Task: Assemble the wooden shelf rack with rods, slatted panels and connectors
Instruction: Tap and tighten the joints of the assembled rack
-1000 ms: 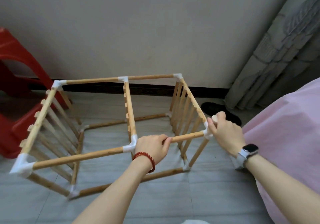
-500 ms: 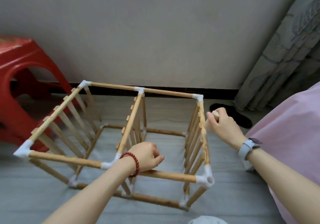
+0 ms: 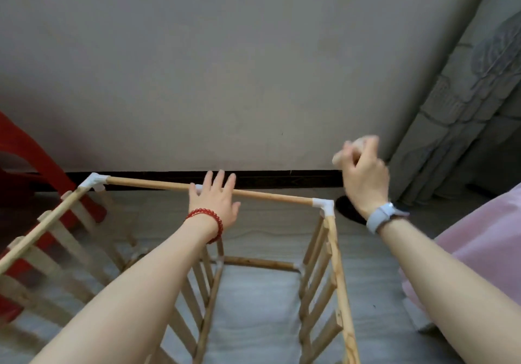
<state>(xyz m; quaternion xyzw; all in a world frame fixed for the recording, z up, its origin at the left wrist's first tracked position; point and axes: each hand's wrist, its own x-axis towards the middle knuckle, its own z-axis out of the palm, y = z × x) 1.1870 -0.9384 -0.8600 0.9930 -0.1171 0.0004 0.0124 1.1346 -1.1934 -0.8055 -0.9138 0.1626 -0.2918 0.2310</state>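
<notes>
The pale wooden shelf rack (image 3: 335, 279) of rods and slatted panels stands on the grey floor (image 3: 253, 321) near the wall. The left hand (image 3: 215, 203) lays straight, spread fingers on the far top rod (image 3: 158, 184), probably steadying it. The right hand (image 3: 363, 173) hovers above the white plastic corner connector (image 3: 324, 205), fingers curled, seemingly around a small pale piece; blur hides it.

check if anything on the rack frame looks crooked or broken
Nothing stands out. The far top rod sits seated in both white corner connectors, and the right slatted panel looks intact. The left hand rests open on the rod.
</notes>
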